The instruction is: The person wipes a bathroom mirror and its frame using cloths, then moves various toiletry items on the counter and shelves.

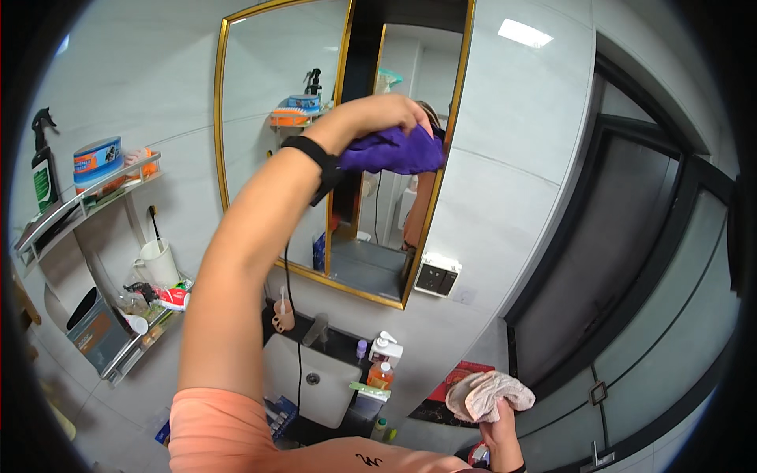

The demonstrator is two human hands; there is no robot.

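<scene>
In the head view, my left hand (398, 117) is up near the top centre of the frame, fingers curled down over a bunched purple cloth (394, 151) and gripping it. The cloth lies over the right part of the gold-framed mirror (276, 173), close to its right edge; I can't tell how firmly it presses on the glass. At the lower right, my right hand (498, 430) is closed around a crumpled pale pink cloth (489, 396), held well apart from the mirror.

To work the purple cloth well, I'd judge, I should spread it flatter under my palm, keep the pressure even, and use overlapping strokes, with no knuckle or nail against the glass.

The gold rim on the right is the edge to mind: the cloth is right by it, and a hard sideways push could snag there. Just outside the mirror's lower right corner sits a wall socket (438, 276), best kept dry. A black cable (300, 363) hangs over the sink (276, 359) at bottom centre, and my elbow should clear it. The freest room is the bare tiled wall (516, 118) at upper right; the left side has a loaded shelf (59, 223).
</scene>
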